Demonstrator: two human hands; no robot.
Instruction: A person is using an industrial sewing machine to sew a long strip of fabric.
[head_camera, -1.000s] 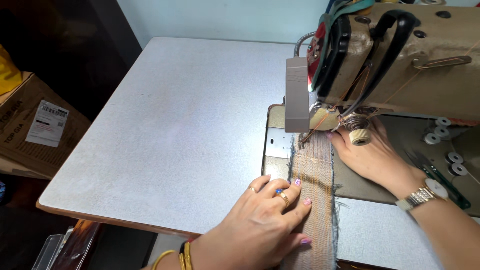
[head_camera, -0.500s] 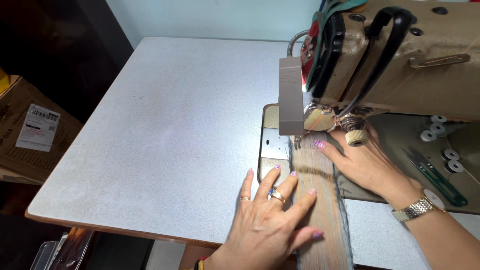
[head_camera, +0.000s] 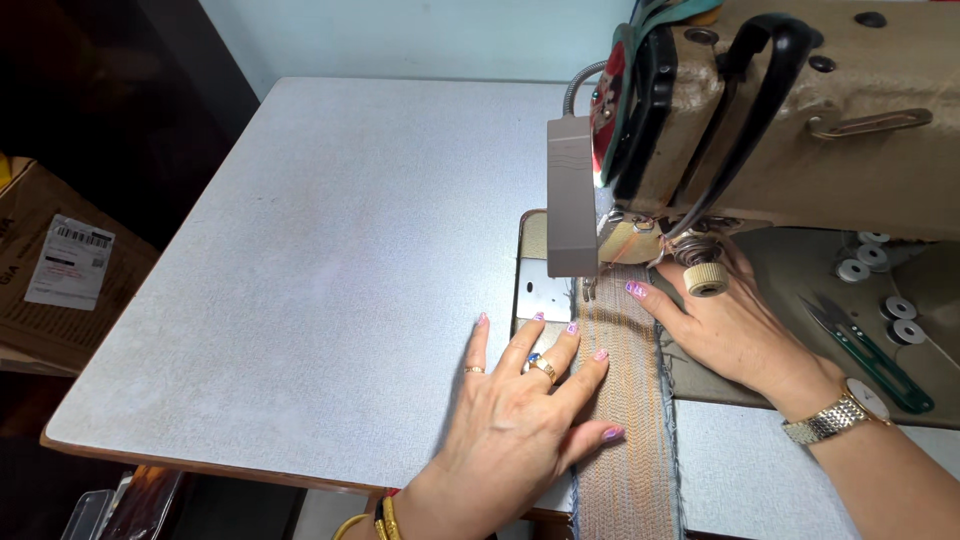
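Note:
A long tan woven fabric strip (head_camera: 628, 440) with frayed blue edges runs from the table's front edge up under the presser foot of a beige sewing machine (head_camera: 800, 120). My left hand (head_camera: 525, 410) lies flat with fingers spread, its fingertips pressing the strip's left side and the metal plate (head_camera: 542, 295). My right hand (head_camera: 725, 320) rests on the strip's right side just below the machine head, index finger pointing at the needle area. A gold watch is on my right wrist, and there are rings and bangles on the left.
The speckled grey table (head_camera: 330, 260) stretches to the left. Green-handled snips (head_camera: 870, 350) and several silver bobbins (head_camera: 885, 290) lie on the machine bed at right. A cardboard box (head_camera: 60, 270) with a label sits off the table's left edge.
My left hand has slid forward along the strip toward the presser foot and spread its fingers. The right hand stays beside the needle. The view has shifted slightly.

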